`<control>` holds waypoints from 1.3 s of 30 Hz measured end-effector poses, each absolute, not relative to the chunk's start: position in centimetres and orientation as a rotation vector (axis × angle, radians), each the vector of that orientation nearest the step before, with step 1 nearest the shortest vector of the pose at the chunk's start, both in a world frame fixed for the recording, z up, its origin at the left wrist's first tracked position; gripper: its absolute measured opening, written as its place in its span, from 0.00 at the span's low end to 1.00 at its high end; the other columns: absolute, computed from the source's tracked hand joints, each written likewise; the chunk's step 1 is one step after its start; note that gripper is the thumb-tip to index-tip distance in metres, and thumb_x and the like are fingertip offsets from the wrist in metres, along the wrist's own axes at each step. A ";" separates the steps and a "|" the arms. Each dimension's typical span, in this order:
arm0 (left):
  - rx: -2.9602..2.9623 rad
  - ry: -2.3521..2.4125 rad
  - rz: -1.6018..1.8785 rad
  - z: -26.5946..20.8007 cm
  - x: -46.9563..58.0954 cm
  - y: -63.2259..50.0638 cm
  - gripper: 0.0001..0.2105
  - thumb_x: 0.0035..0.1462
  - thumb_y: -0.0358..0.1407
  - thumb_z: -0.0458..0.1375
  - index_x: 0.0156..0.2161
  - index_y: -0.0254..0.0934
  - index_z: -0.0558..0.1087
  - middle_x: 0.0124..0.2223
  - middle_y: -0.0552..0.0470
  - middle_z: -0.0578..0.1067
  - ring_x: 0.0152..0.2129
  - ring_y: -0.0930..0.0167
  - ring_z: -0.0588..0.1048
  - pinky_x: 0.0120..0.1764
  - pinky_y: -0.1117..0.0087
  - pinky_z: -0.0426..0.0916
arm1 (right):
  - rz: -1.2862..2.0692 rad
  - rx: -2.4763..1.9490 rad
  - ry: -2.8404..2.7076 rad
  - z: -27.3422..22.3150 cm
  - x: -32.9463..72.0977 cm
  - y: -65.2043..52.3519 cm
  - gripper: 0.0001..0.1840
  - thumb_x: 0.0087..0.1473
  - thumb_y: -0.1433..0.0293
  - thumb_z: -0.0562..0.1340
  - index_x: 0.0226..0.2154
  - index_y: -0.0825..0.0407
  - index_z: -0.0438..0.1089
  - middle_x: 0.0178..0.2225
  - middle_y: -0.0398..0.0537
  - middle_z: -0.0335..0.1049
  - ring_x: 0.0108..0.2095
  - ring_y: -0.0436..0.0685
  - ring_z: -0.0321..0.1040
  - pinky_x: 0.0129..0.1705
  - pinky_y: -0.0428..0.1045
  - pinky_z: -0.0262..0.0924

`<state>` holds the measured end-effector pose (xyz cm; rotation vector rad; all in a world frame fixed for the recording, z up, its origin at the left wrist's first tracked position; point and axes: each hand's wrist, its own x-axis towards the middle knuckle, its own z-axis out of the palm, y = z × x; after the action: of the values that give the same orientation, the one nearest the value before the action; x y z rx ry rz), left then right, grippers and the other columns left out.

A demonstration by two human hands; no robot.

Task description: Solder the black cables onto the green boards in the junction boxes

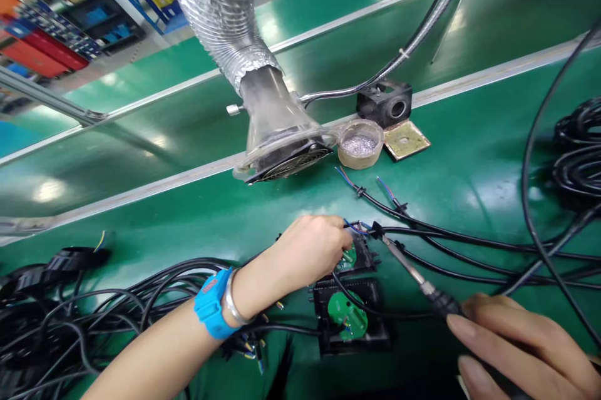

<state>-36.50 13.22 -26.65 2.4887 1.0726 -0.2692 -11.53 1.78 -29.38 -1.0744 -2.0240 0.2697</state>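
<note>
My right hand [530, 340] grips a soldering iron [409, 267] by its dark handle. The iron's metal shaft slants up and left, its tip end beside the black strain relief [377, 230] of a cable. Thin blue wires [355, 228] run from that cable toward my left hand [312, 243]. The fingers of my left hand are closed over a black housing with a green circuit board [348, 258]; what they pinch is hidden. Just below lies a second black housing [323, 343] with a round green board [346, 315], cables on either side of it.
A fume extractor nozzle [282, 118] on a silver duct hangs above the bench. Behind the hands stand a round tub [360, 151], a yellowish sponge tray [406, 139] and a black iron holder [385, 102]. Black cables [154, 290] heap at left; coiled cables [580, 168] lie right.
</note>
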 end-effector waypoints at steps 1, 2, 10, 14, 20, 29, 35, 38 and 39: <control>2.487 1.075 -0.267 -26.6 -36.5 13.2 0.09 0.57 0.26 0.54 0.36 0.36 0.77 0.34 0.51 0.74 0.31 0.69 0.75 0.31 0.70 0.67 | 0.275 -1.072 -2.033 -29.6 -11.2 1.8 0.19 0.53 0.76 0.60 0.48 0.52 0.70 0.40 0.54 0.65 0.39 0.56 0.68 0.37 0.49 0.67; 2.482 1.078 -0.262 -26.6 -36.4 13.3 0.09 0.56 0.25 0.54 0.36 0.36 0.77 0.35 0.51 0.74 0.31 0.68 0.75 0.31 0.70 0.67 | 0.278 -1.043 -2.061 -29.8 -11.0 1.8 0.21 0.53 0.76 0.60 0.51 0.52 0.69 0.40 0.54 0.66 0.39 0.56 0.69 0.37 0.49 0.68; 2.432 0.985 0.037 -25.3 -37.5 11.4 0.08 0.55 0.35 0.59 0.41 0.38 0.75 0.41 0.50 0.74 0.40 0.66 0.72 0.44 0.64 0.68 | 0.382 -0.875 -2.045 -30.7 -12.3 3.0 0.14 0.57 0.79 0.58 0.47 0.54 0.66 0.39 0.51 0.73 0.38 0.51 0.72 0.38 0.44 0.69; 2.417 0.851 0.229 -26.7 -37.9 9.6 0.08 0.54 0.40 0.62 0.37 0.39 0.74 0.46 0.51 0.72 0.46 0.66 0.70 0.51 0.64 0.63 | 0.408 -0.889 -2.211 -32.1 -12.1 2.8 0.07 0.53 0.78 0.63 0.37 0.53 0.67 0.45 0.54 0.70 0.42 0.57 0.70 0.43 0.52 0.67; 2.300 0.989 0.529 -28.5 -37.5 9.1 0.04 0.58 0.34 0.57 0.34 0.36 0.68 0.36 0.50 0.73 0.35 0.70 0.72 0.39 0.70 0.67 | 0.294 -0.860 -2.237 -32.5 -11.6 4.5 0.12 0.54 0.81 0.60 0.41 0.54 0.67 0.42 0.53 0.70 0.40 0.56 0.68 0.42 0.52 0.65; 2.289 1.337 0.399 -27.7 -35.9 10.7 0.11 0.52 0.41 0.64 0.34 0.36 0.69 0.36 0.51 0.71 0.35 0.68 0.70 0.38 0.67 0.66 | 0.108 -0.984 -2.114 -32.4 -12.3 6.1 0.10 0.54 0.82 0.61 0.38 0.55 0.67 0.37 0.50 0.71 0.34 0.53 0.69 0.39 0.50 0.63; 2.434 1.257 0.439 -28.0 -33.8 13.3 0.07 0.60 0.39 0.58 0.40 0.38 0.72 0.38 0.52 0.75 0.38 0.67 0.69 0.44 0.65 0.65 | 0.012 -1.085 -1.944 -32.0 -12.3 6.1 0.11 0.50 0.81 0.65 0.36 0.54 0.66 0.36 0.46 0.73 0.34 0.51 0.70 0.39 0.47 0.64; 2.487 1.356 0.566 -27.6 -32.8 14.4 0.07 0.62 0.36 0.54 0.42 0.36 0.72 0.39 0.51 0.76 0.39 0.67 0.69 0.44 0.64 0.64 | 0.009 -1.096 -1.934 -31.7 -12.2 6.1 0.13 0.49 0.79 0.67 0.37 0.55 0.66 0.36 0.47 0.73 0.34 0.52 0.70 0.38 0.48 0.65; 2.542 1.419 0.610 -27.3 -32.5 14.5 0.08 0.62 0.35 0.54 0.45 0.37 0.72 0.42 0.49 0.75 0.42 0.65 0.68 0.45 0.62 0.63 | 0.014 -1.095 -1.929 -31.6 -12.0 5.9 0.13 0.49 0.79 0.67 0.37 0.55 0.66 0.36 0.47 0.73 0.34 0.52 0.70 0.38 0.48 0.65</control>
<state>-32.49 14.51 -27.31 2.5417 1.4195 0.6098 -11.96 5.94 -31.64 -1.0951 -1.9290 0.0137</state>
